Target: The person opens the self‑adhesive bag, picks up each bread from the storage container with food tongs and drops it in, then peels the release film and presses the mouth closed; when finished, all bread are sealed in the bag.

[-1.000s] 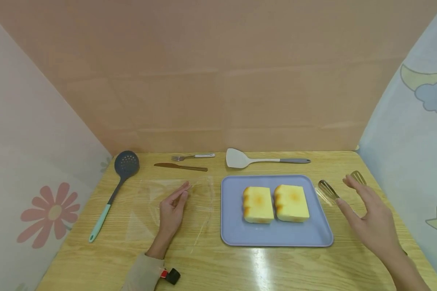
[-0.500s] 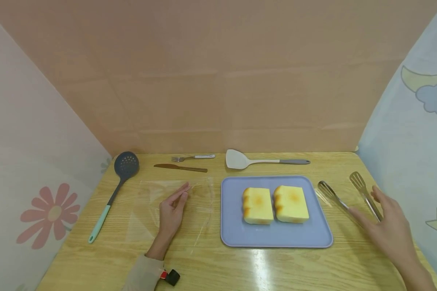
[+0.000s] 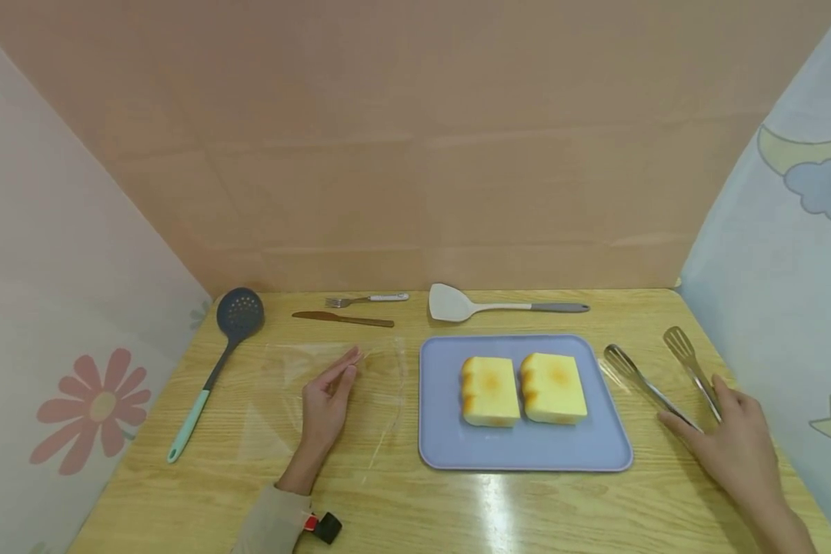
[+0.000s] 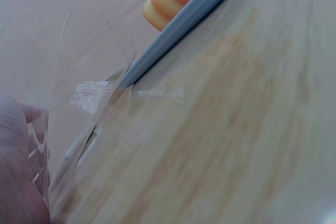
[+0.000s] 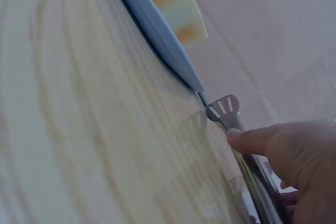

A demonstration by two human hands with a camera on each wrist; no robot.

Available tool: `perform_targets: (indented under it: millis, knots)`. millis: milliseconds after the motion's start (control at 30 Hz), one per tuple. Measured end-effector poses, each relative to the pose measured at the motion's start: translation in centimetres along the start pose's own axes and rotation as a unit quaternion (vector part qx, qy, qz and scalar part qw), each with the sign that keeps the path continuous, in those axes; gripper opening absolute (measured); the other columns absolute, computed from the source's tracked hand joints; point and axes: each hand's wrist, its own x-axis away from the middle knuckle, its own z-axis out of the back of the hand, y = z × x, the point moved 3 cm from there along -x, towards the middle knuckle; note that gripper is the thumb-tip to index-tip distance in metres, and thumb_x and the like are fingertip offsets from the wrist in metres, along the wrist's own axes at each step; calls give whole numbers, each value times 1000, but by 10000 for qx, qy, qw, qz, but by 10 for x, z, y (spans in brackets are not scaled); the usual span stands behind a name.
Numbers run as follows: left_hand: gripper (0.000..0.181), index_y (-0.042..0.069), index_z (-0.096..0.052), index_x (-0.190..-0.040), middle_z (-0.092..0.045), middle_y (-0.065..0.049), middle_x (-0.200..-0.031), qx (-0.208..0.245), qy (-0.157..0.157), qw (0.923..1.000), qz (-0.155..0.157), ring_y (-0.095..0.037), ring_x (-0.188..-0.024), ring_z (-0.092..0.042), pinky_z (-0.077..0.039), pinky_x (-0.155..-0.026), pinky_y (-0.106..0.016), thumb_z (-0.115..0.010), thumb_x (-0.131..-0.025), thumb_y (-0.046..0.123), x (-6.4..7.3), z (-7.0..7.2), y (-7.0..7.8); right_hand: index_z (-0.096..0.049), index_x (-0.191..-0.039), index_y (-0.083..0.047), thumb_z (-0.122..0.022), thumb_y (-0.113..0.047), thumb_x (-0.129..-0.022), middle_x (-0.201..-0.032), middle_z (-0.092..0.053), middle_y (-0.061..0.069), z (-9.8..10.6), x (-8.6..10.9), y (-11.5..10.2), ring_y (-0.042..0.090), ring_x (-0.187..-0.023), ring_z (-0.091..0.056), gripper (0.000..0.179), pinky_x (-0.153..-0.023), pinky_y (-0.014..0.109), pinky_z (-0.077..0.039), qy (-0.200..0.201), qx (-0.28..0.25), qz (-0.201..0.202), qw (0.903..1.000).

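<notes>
A clear plastic bag (image 3: 377, 400) lies over the wood at the left, and my left hand (image 3: 325, 408) pinches it between thumb and fingers. In the left wrist view the thin film (image 4: 94, 95) stands up beside the hand. On the right, my right hand (image 3: 737, 454) grips spread metal tongs (image 3: 654, 391) with slotted ends, thumb on one arm and fingers at the other. The right wrist view shows the thumb along the tongs (image 5: 254, 182); the other fingers are partly hidden. Two bread slices (image 3: 490, 391) sit on a blue tray (image 3: 526, 454) between the hands.
A slotted skimmer (image 3: 211, 377) with a mint handle lies far left. Along the back are a fork (image 3: 367, 299), a brown knife (image 3: 342, 318) and a white spatula (image 3: 450, 303) with a grey handle. Walls enclose the table's back and sides.
My right hand has come down and back toward the near right, from above the tongs to gripping their arms. The left hand and the bag have stayed still.
</notes>
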Motion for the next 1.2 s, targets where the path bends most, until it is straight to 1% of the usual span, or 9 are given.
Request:
perform_targets:
  millis: [100, 233, 333, 433, 567, 833, 1000, 1100, 1200]
  knots:
    - [22, -6, -79, -127, -72, -22, -142, 12, 19, 10000, 9, -44, -136, -65, -51, -110, -16, -67, -109, -1, 0, 0, 1, -23, -163, 21, -82, -43, -101, -145, -32, 59, -2, 0, 2, 75, -130, -36, 107, -96, 86, -37, 178, 78, 17, 9998]
    - [22, -7, -79, -127, -72, -22, -142, 24, 9, 10000, 28, -46, -137, -64, -50, -111, -16, -68, -109, -1, -1, -1, 1, -35, -155, 26, -85, -40, -97, -140, -39, 57, -1, 1, 3, 72, -128, -40, 101, -95, 83, -40, 395, 120, 26, 9991]
    - [22, -7, -79, -127, -72, -22, -143, 31, -4, 10000, 17, -47, -137, -64, -50, -112, -16, -68, -109, -1, -1, -1, 1, -46, -147, 26, -86, -38, -96, -134, -45, 54, -1, 1, 4, 69, -122, -44, 91, -92, 81, -42, 424, 213, 60, 9989]
    - [22, -6, -79, -127, -72, -22, -143, 30, -4, 10000, 15, -47, -137, -64, -50, -112, -16, -68, -109, -1, -1, -1, 1, -51, -144, 23, -85, -38, -97, -130, -47, 52, -1, 2, 4, 68, -117, -47, 84, -88, 80, -43, 367, 298, 50, 9989]
    - [22, -6, -79, -127, -73, -22, -142, -36, 18, 10000, -28, -46, -136, -65, -50, -111, -15, -67, -109, -2, 0, -1, 0, -51, -147, 19, -83, -41, -98, -129, -48, 51, 0, 2, 3, 69, -115, -49, 84, -86, 81, -44, 305, 372, -46, 9988]
    - [22, -6, -80, -127, -73, -19, -143, -42, 35, 9999, 104, -38, -138, -66, -52, -111, -17, -69, -109, 2, 0, 0, -1, -51, -153, 11, -80, -51, -100, -121, -52, 54, 1, 4, 4, 75, -103, -53, 86, -67, 82, -48, 272, 630, -184, 9975]
    - [21, -5, -80, -126, -73, -19, -142, -39, 26, 9999, 124, -34, -138, -67, -52, -110, -16, -69, -109, 1, 0, -1, 0, -46, -160, 8, -77, -50, -103, -127, -51, 51, 1, 4, 6, 75, -107, -52, 87, -72, 80, -47, 217, 592, -239, 9977]
    - [21, -4, -81, -126, -73, -19, -142, -46, 18, 9999, 121, -32, -138, -67, -52, -110, -16, -69, -109, 1, 0, -1, 0, -46, -161, 8, -78, -44, -104, -130, -52, 50, 1, 5, 4, 73, -107, -54, 84, -76, 80, -47, 319, 485, -145, 9982]
    - [21, -4, -80, -126, -73, -18, -143, -46, 19, 9999, 124, -32, -137, -67, -51, -110, -16, -69, -109, 2, 0, -1, 0, -45, -163, 6, -79, -40, -104, -130, -53, 47, 3, 5, 2, 68, -106, -57, 82, -76, 78, -47, 413, 354, -64, 9985]
